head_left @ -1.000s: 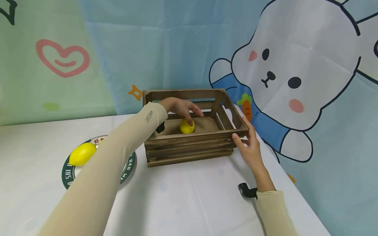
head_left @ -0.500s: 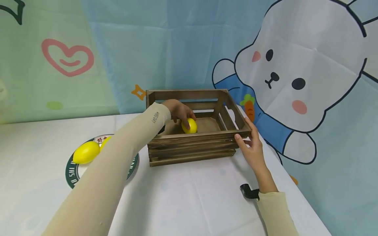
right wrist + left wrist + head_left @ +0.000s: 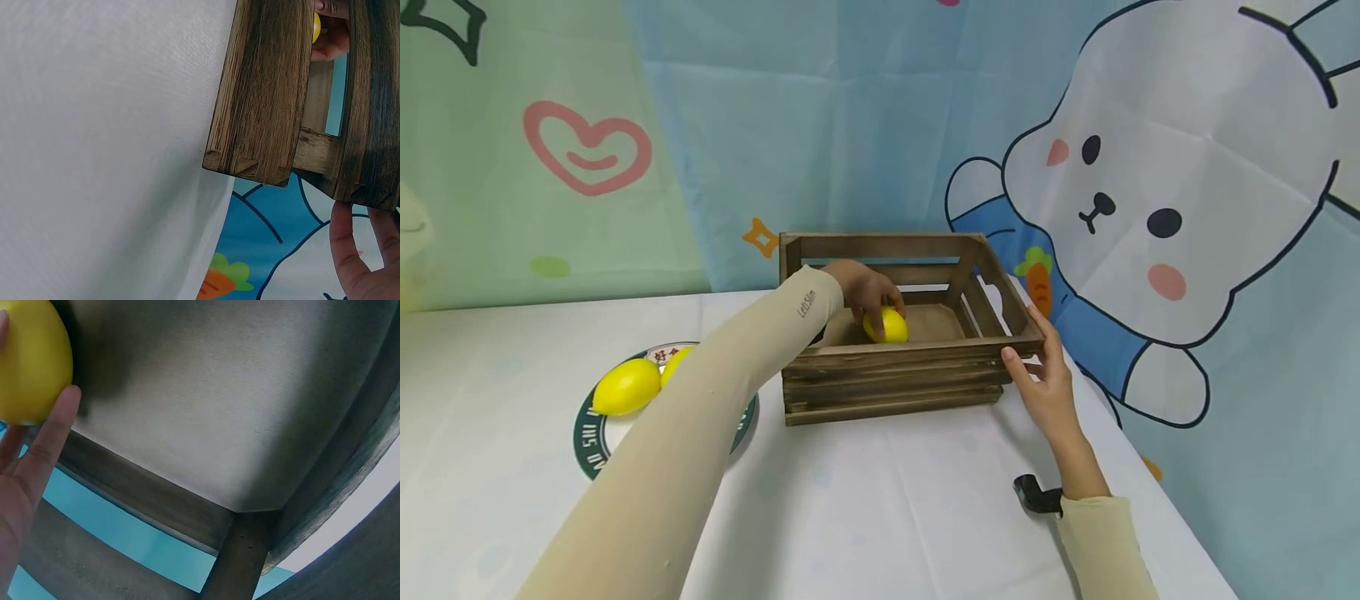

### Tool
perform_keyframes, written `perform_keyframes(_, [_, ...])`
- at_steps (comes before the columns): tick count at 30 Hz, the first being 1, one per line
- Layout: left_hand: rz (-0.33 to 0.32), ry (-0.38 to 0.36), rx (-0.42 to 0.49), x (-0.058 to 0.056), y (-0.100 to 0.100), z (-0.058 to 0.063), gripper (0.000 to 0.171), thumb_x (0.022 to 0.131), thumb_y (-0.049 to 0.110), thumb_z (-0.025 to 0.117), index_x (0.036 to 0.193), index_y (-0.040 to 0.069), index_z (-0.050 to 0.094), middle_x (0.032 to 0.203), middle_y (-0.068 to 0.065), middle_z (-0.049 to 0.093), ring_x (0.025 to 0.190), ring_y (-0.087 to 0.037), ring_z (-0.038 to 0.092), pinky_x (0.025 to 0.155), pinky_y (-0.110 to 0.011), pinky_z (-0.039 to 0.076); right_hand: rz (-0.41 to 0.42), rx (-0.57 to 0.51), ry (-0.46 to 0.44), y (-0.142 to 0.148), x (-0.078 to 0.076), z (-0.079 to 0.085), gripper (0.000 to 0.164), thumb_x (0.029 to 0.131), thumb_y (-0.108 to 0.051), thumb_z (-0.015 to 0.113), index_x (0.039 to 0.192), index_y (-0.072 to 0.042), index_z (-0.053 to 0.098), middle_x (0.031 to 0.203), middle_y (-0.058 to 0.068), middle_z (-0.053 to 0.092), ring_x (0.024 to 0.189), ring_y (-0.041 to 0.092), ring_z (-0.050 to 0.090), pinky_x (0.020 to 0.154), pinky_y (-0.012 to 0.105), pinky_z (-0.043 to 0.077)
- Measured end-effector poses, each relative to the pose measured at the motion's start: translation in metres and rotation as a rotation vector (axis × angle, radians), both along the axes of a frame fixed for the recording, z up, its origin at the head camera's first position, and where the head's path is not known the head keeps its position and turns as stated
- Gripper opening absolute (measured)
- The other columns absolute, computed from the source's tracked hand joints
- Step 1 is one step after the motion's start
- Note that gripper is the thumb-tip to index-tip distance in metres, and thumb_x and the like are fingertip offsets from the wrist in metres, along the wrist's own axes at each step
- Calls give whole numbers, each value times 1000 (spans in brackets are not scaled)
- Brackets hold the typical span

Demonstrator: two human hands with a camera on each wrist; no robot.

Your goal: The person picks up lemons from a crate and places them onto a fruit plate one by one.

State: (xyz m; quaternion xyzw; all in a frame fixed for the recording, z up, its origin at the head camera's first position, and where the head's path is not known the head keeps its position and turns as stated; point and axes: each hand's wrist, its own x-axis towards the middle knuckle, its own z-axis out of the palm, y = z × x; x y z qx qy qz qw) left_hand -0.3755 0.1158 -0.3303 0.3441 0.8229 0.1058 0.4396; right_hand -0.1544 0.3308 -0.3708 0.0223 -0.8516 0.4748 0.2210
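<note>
A brown slatted wooden crate (image 3: 895,390) stands on the white-covered table. My left hand (image 3: 871,293) reaches down inside it and pinches a yellow lemon (image 3: 891,327), thumb in front and fingers on the far side. In the left wrist view the lemon (image 3: 34,359) fills the upper left corner, with a fingertip on its edge, close over the crate's floor (image 3: 187,394). Whether it touches the floor is unclear. My right hand (image 3: 1051,385) grips the crate's right front corner, thumb on the front and fingers along the side.
Left of the crate, a plate with a green lettered rim (image 3: 589,440) carries a yellow lemon (image 3: 627,387) and a second lemon (image 3: 676,363), partly covered by my left sleeve (image 3: 700,417). A printed cloth (image 3: 760,125) hangs behind the table (image 3: 850,517).
My left hand has lowered, and its spread fingers have come together on the lemon in the crate. The right hand keeps its grip on the corner. The head view has shifted slightly.
</note>
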Motion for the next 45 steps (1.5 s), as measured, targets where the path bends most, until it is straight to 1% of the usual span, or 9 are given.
perform_keyframes(6, [25,-4,15,1,1,-4,54,91,17,70,140,17,46,143,-9,36,114,-23,49,97,-34,49,-1,8,0,0,1,0,63,93,2,55,150,3,26,155,22,26,137,42,33,85,24,38])
perform_keyframes(9, [33,-8,23,2,1,-2,52,90,16,71,137,16,48,142,-9,38,113,-23,49,97,-35,49,-3,7,-2,0,1,0,63,94,2,55,150,2,26,155,23,26,138,43,33,85,25,38])
perform_keyframes(17, [13,34,17,7,1,-1,47,88,16,73,130,14,52,142,-9,43,104,-21,56,95,-36,51,-4,-4,-6,0,1,-2,63,94,1,55,150,1,27,154,22,27,136,42,35,85,25,38])
perform_keyframes(21, [31,22,2,7,1,-3,49,89,17,73,132,14,51,137,-10,44,104,-22,57,95,-36,51,-4,-4,-4,0,2,-3,63,94,1,55,150,1,27,154,22,27,136,43,35,85,23,38])
perform_keyframes(27, [87,14,29,4,3,-3,55,87,19,75,136,16,50,131,-8,46,109,-24,57,94,-36,52,-1,-3,7,1,0,-2,65,94,0,55,151,-2,27,155,19,28,135,43,36,84,23,39])
perform_keyframes(30, [84,3,49,4,3,-1,57,88,19,74,138,16,49,132,-8,46,114,-24,55,93,-35,52,-1,-2,8,1,0,-1,65,94,-1,55,152,-3,26,155,18,28,135,43,35,84,25,39])
perform_keyframes(34, [96,-45,82,2,5,2,58,88,16,73,139,14,48,134,-11,43,117,-25,52,94,-37,52,-5,0,1,-1,2,0,64,94,0,55,151,-2,27,156,19,28,137,40,34,85,25,39])
perform_keyframes(39, [120,-100,136,-5,7,2,56,86,10,74,137,13,50,132,-15,45,114,-28,51,96,-44,51,1,2,13,1,1,-1,64,93,2,55,151,1,26,156,21,26,136,37,35,84,21,39])
perform_keyframes(45, [95,-130,206,-8,6,3,55,86,10,74,135,12,51,131,-16,46,113,-27,51,95,-44,51,10,2,14,0,1,-1,64,93,4,54,150,3,25,156,22,25,135,38,35,84,22,39])
